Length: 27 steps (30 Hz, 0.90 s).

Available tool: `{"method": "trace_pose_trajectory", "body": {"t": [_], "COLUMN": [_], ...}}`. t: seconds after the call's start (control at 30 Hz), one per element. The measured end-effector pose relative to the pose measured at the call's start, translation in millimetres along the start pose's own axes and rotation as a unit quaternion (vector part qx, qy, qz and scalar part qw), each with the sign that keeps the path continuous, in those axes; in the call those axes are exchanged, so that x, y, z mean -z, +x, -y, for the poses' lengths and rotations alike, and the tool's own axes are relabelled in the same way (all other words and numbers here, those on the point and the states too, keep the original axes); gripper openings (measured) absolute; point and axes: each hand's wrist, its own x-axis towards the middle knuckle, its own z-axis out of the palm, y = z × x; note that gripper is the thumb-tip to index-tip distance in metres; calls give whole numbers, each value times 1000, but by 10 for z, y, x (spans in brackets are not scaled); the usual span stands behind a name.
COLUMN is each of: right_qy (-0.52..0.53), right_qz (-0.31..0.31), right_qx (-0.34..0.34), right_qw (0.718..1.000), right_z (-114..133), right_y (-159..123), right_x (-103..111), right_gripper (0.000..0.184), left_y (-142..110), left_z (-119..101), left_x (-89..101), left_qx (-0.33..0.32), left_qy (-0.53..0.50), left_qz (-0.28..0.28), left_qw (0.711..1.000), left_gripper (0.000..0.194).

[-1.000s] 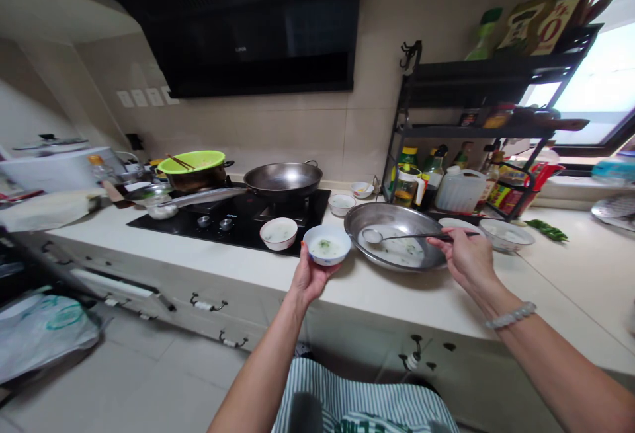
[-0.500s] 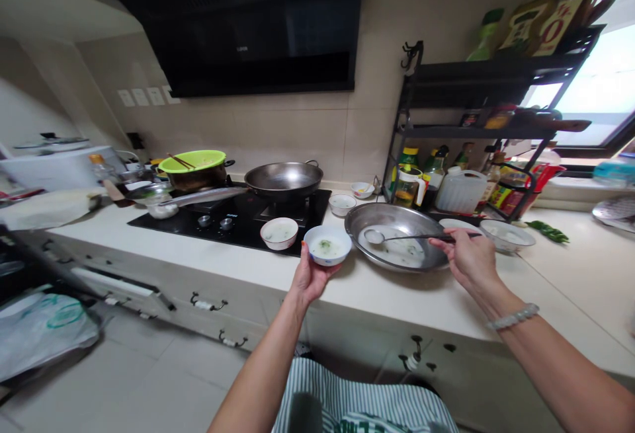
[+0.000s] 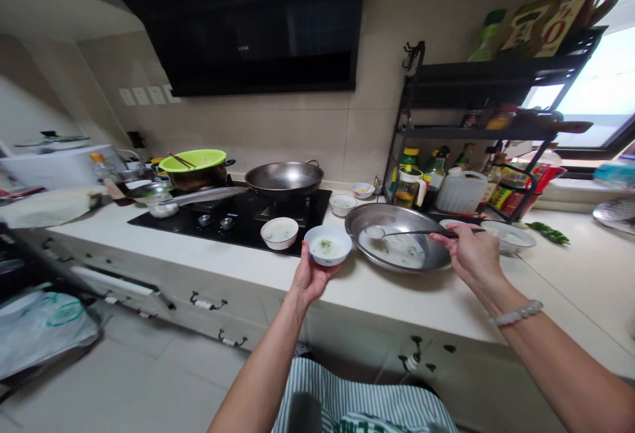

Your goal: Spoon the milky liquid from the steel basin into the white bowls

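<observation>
My left hand (image 3: 312, 275) grips a small white bowl (image 3: 328, 245) from below and its near side; pale soup with green bits fills it. In my right hand (image 3: 472, 252) is the dark handle of a ladle (image 3: 414, 233). The ladle's round head lies inside a wide steel basin (image 3: 358, 219), which holds a shallow layer of the same whitish soup with green pieces. The held bowl is just left of the basin. Beside it, a second filled bowl (image 3: 279, 233) stands at the stove's front edge, and a third filled bowl (image 3: 342, 205) is behind the basin.
A wok (image 3: 284, 179) and a pot topped by a green colander (image 3: 193, 159) stand on the black stove (image 3: 238, 226). Right of the basin is a white bowl (image 3: 510, 236). Bottles crowd the dark rack (image 3: 476, 132) behind. Green leaves (image 3: 548, 233) lie on the counter.
The right hand has shifted very slightly to the right with the ladle, whose head stays in the basin. The left hand and its bowl have hardly moved.
</observation>
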Motion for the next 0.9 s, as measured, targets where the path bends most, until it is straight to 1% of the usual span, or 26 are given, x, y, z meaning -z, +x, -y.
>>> {"method": "trace_pose_trajectory", "body": {"t": [0.1,0.27,0.4,0.53,0.63,0.73,0.8,0.9], "right_qy": [13,12,15,4,-40,-84,-94,-96], "right_qz": [5,64,91,138,188,225,255,323], "right_qx": [11,28,16,36,103,202,276,368], "right_qw": [1000,997,996,990,976,950,922,867], "right_z": [112,246,270,271,304,352,378,399], "right_y": [-49,-196,-388,-648,-857,-1014,-1070,-1094], "right_x": [-84,-230,-359,-441,-427,-364,-312,-232], "right_gripper": [14,9,5,10,18,18,14,13], "left_y": [-1,5,10,5,-1,-7,-7,2], "left_z": [-2,0,2,1,-1,-1,1,5], "left_x": [1,13,24,18,9,6,8,17], "left_qx": [4,3,3,2,3,4,2,2], "left_qy": [3,0,-3,-3,-1,1,1,1], "left_qz": [0,4,9,11,10,7,4,4], "left_qw": [1000,1000,1000,1000,1000,1000,1000,1000], "left_gripper": [58,59,59,60,60,58,57,56]}}
